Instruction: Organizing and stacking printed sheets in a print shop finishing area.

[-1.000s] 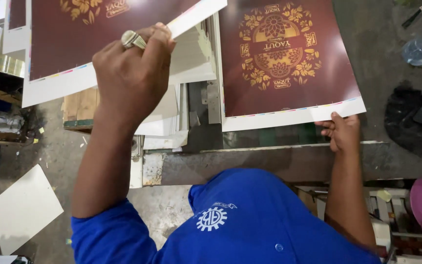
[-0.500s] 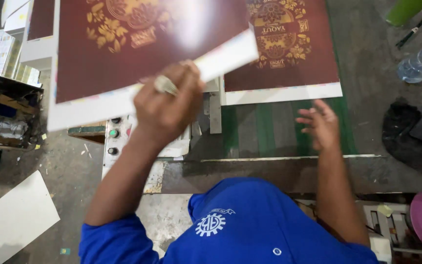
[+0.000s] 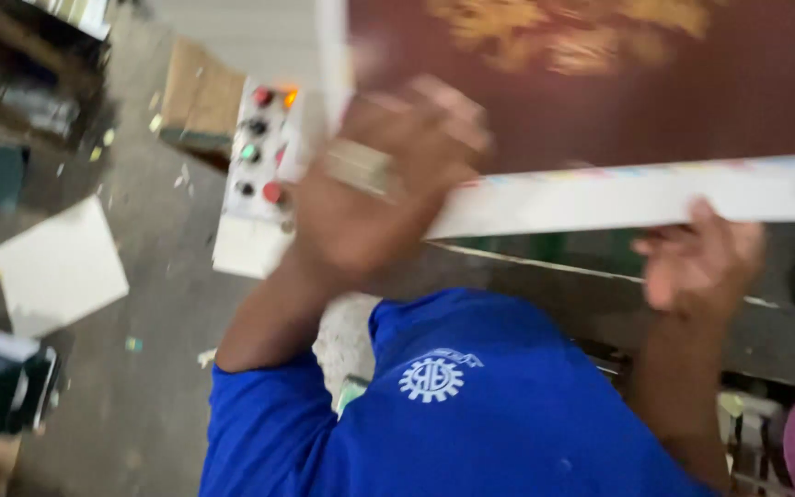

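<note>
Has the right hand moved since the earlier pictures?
Yes. The right hand has come off the green table and now grips the printed sheet's white edge.

motion blur smears the left hand (image 3: 379,198) and the gold pattern on the maroon printed sheet (image 3: 600,92), whose top runs off the frame, while its white margin hides the right hand's (image 3: 701,262) fingertips.

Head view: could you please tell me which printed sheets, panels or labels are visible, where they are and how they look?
Printed sheet: top right, held by left hand and right hand; maroon, blurred gold ornament, white margin.
Control panel: left of the sheet; white, upright, red and green buttons.
Shirt emblem: on the blue shirt; white, round.
Blank sheet: on the floor, left; white, square.
</note>
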